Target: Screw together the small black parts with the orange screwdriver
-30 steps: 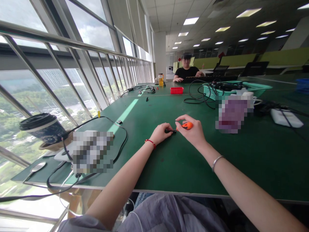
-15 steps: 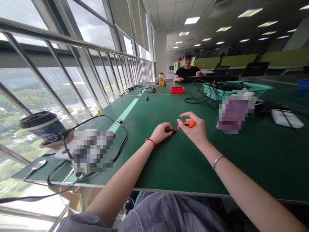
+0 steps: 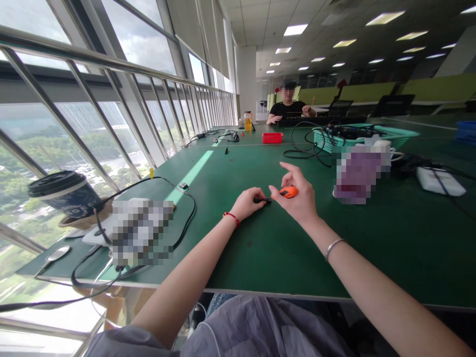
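My left hand (image 3: 248,202) rests on the green table (image 3: 282,238), fingers closed around a small black part (image 3: 262,200). My right hand (image 3: 296,196) holds an orange-handled screwdriver (image 3: 288,192), whose tip meets the black part. The thumb presses the handle while the index and other fingers lift upward. A red cord sits on my left wrist, a silver bangle on my right.
A lidded coffee cup (image 3: 64,194) and black cables (image 3: 159,218) lie at the left edge. A red box (image 3: 272,138), a teal basket (image 3: 366,135) with cables and a white power strip (image 3: 439,181) lie further off. Another person (image 3: 289,106) sits at the far end.
The fingers of my right hand have lifted and spread upward over the screwdriver handle. My left hand has stayed in place on the black part.
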Tool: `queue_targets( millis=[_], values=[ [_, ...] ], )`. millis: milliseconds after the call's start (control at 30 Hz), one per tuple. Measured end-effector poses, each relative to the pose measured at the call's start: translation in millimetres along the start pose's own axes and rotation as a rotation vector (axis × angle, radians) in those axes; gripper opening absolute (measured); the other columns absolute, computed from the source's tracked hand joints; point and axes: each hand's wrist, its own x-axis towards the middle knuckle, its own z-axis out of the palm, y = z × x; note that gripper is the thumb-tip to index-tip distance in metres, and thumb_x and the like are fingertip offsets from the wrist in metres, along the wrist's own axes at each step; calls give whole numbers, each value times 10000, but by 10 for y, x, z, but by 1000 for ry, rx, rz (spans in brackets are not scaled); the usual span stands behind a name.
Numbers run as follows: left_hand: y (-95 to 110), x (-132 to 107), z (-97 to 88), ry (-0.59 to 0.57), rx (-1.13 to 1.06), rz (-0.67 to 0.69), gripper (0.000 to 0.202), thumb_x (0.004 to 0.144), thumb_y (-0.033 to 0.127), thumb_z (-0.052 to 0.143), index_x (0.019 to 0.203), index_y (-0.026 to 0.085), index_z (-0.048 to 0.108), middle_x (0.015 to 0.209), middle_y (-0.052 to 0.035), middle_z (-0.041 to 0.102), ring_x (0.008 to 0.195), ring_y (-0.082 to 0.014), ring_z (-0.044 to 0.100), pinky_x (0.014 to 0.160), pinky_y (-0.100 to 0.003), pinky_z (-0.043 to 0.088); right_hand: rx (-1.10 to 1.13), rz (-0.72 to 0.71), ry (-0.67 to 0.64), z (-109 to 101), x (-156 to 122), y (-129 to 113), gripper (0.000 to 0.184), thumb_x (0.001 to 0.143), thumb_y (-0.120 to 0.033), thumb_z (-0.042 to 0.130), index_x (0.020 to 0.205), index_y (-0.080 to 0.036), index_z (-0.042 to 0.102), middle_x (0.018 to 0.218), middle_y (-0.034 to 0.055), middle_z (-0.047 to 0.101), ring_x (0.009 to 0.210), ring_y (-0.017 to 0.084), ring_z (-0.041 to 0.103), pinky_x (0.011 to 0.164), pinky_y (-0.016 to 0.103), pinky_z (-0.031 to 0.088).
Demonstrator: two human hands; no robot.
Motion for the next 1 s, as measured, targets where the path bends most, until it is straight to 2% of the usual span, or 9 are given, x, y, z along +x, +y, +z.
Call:
queue_targets(
  millis=[100,200,333,533,633,700,833,900,1000],
  values=[
    [-2,1,0,-4,2,-6,47,740,201,615,749,157,601,777,-14,627,732,-136,569,718,-258,473,-29,74,-69,-13,-3,-35,329,765,-450,583,984,-211,632,523,-46,489,496,135,478,546,260,375],
    [7,-3,-5,-3,21,-10,48,739,201,621,742,158,600,774,-14,626,723,-135,565,699,-255,465,2,105,-113,-15,-5,-47,262,778,-446,565,871,-215,644,491,-41,489,484,134,472,548,261,365],
    [27,-7,-12,-2,28,-5,53,742,201,617,729,157,591,767,-11,621,719,-133,559,687,-251,455,24,68,-110,6,-13,-13,230,773,-376,569,925,-218,639,536,-42,506,497,126,471,549,257,382],
    [23,-1,-6,4,20,-10,59,737,199,613,718,153,581,763,-12,617,731,-137,560,689,-250,449,62,-29,17,36,-11,41,529,718,-353,622,1217,-221,503,909,28,600,687,142,567,609,266,465],
    [6,0,0,8,9,-15,48,736,200,608,735,156,591,766,-13,622,735,-138,565,695,-251,456,1,7,-9,17,-3,20,512,715,-411,637,1174,-210,530,714,-22,566,603,141,534,577,265,434],
    [3,-1,-1,2,6,-18,46,736,201,610,745,157,597,772,-14,626,733,-138,567,702,-253,459,-21,68,-51,2,-1,-3,367,741,-445,612,1023,-210,602,579,-47,520,521,128,490,547,260,394],
    [19,-2,-12,-9,17,-20,48,736,199,617,732,157,596,766,-15,622,723,-137,560,695,-255,454,17,114,-123,3,-10,-18,249,784,-447,561,827,-211,631,530,-36,517,502,122,482,541,257,373],
    [24,-2,-16,-4,21,-21,49,735,197,619,727,156,593,763,-14,619,719,-136,558,689,-254,451,35,89,-99,18,-17,-6,271,781,-405,566,962,-210,619,555,-45,514,510,122,483,555,257,394],
    [23,-2,-14,-2,23,-20,49,733,195,624,730,157,593,768,-14,624,728,-136,563,693,-253,456,76,25,28,31,-18,13,529,749,-366,594,1239,-206,478,760,-13,587,640,140,560,627,266,455]
  ],
)
